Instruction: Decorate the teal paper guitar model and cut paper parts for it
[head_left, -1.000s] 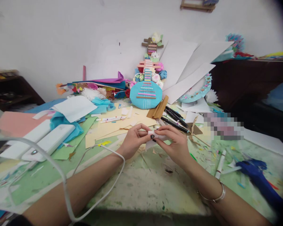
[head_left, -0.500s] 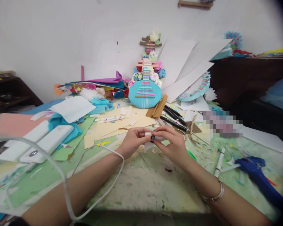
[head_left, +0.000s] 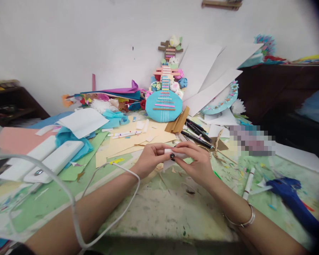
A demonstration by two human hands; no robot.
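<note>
Just below the centre of the frame the left hand (head_left: 149, 159) and the right hand (head_left: 195, 164) meet over the green table (head_left: 162, 209); both pinch a white paper piece (head_left: 168, 163) between thumb and fingertips, so it sits right at the joined fingertips with its lower flap hanging beneath them; black markers (head_left: 196, 136) lie just beyond the right hand; a blue paper guitar (head_left: 163, 106) leans on the wall at upper centre; a blue glue gun (head_left: 289, 191) lies at lower right.

We are in a paper-craft workroom. Coloured paper sheets (head_left: 18, 138), black markers (head_left: 195, 132) and a blue glue gun (head_left: 289, 193) litter our stained green table (head_left: 159, 212). A finished paper lute (head_left: 164, 101) leans against the white wall (head_left: 69, 42).
</note>
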